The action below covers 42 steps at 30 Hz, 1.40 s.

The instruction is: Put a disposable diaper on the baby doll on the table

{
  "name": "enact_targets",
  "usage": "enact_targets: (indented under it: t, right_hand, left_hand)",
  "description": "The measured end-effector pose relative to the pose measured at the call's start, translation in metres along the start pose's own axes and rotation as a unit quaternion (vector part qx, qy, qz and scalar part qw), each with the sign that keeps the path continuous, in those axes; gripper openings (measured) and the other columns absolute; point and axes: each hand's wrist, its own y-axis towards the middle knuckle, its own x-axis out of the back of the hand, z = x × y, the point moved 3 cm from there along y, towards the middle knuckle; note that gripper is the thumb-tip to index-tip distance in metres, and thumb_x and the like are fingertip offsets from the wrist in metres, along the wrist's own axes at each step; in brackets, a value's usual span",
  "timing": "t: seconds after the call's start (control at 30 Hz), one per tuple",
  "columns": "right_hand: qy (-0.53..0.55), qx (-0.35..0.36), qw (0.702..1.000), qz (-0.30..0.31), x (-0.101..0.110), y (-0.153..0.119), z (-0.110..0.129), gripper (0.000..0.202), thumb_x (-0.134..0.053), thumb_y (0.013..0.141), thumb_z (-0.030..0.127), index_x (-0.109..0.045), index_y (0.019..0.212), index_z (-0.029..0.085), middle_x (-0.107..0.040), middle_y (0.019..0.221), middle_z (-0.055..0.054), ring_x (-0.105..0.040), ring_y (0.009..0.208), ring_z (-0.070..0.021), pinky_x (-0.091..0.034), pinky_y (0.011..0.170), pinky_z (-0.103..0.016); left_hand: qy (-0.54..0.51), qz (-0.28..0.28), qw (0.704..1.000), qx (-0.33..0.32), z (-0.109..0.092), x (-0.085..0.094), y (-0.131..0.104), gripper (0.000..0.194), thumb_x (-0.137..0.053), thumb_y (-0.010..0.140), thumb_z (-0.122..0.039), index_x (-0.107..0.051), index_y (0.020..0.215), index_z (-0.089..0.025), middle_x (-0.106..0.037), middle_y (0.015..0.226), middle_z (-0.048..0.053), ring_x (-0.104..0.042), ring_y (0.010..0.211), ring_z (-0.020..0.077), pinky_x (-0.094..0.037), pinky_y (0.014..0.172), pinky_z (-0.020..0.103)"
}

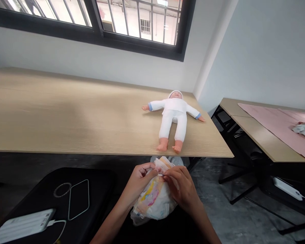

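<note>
Both hands are at a soft plastic bag (159, 200) with yellow, pink and orange print and white contents that look like diapers. It lies low in front of me, below the table edge. My left hand (143, 176) pinches the upper left of its gathered top. From the other side, my right hand (179, 181) grips the same top with bent fingers, close to the left fingertips. Just beyond, a baby doll (175, 113) in white clothes and a white cap lies on its back, arms spread, feet toward me near the table edge.
The doll rests on a long wooden table (66, 122) under a barred window. At left, a black seat (91, 189) holds a phone (78, 200), a bracelet-like ring (62, 189) and a white power bank (25, 225) with cable. A second table with a pink mat (277, 118) stands right.
</note>
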Motion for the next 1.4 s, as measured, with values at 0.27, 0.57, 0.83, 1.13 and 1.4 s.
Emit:
enact_targets:
  t: [0.27, 0.57, 0.83, 1.13, 1.4]
  right_hand:
    - [-0.021, 0.010, 1.000, -0.013, 0.000, -0.003, -0.001, 0.020, -0.049, 0.093, 0.012, -0.055, 0.109, 0.021, -0.066, 0.095, -0.005, -0.061, 0.088, -0.0173, -0.050, 0.077, -0.033]
    - [0.027, -0.045, 0.999, 0.004, 0.015, 0.008, 0.006, 0.015, -0.066, 0.085, 0.020, -0.062, 0.099, 0.021, -0.066, 0.090, -0.002, -0.059, 0.087, -0.0162, -0.048, 0.078, -0.032]
    - [-0.016, -0.026, 1.000, -0.005, 0.017, 0.006, 0.014, 0.008, -0.060, 0.087, 0.012, -0.059, 0.092, 0.019, -0.062, 0.084, -0.004, -0.056, 0.080, -0.0163, -0.046, 0.073, -0.032]
    - [-0.008, -0.011, 0.999, -0.034, 0.014, 0.006, 0.017, 0.012, -0.055, 0.088, 0.010, -0.059, 0.091, 0.020, -0.058, 0.084, -0.004, -0.056, 0.079, -0.0157, -0.050, 0.071, -0.029]
    - [0.010, -0.007, 0.999, -0.053, 0.008, 0.001, 0.014, 0.017, -0.054, 0.086, 0.006, -0.060, 0.093, 0.020, -0.057, 0.083, -0.004, -0.055, 0.079, -0.0154, -0.050, 0.070, -0.030]
  left_hand:
    - [0.000, -0.001, 1.000, -0.001, 0.004, -0.005, -0.001, 0.039, -0.072, 0.064, -0.049, -0.062, 0.059, -0.012, -0.052, 0.055, -0.002, -0.042, 0.054, 0.0092, -0.032, 0.052, 0.020]
    - [0.030, 0.035, 0.998, -0.052, -0.010, -0.008, -0.009, 0.034, -0.073, 0.065, -0.044, -0.063, 0.054, -0.013, -0.055, 0.053, -0.001, -0.044, 0.054, 0.0101, -0.034, 0.053, 0.020]
    - [-0.001, 0.050, 0.997, -0.060, -0.007, -0.013, -0.010, 0.032, -0.072, 0.069, -0.041, -0.067, 0.055, -0.012, -0.058, 0.052, 0.000, -0.045, 0.052, 0.0091, -0.034, 0.052, 0.019]
    - [-0.012, 0.039, 0.999, -0.021, -0.003, -0.010, -0.011, 0.038, -0.073, 0.067, -0.048, -0.067, 0.058, -0.011, -0.061, 0.056, 0.002, -0.047, 0.055, 0.0099, -0.036, 0.053, 0.019]
    - [-0.014, 0.009, 1.000, 0.009, 0.005, -0.010, -0.012, 0.044, -0.074, 0.064, -0.053, -0.064, 0.059, -0.011, -0.054, 0.056, 0.000, -0.043, 0.055, 0.0088, -0.034, 0.052, 0.019]
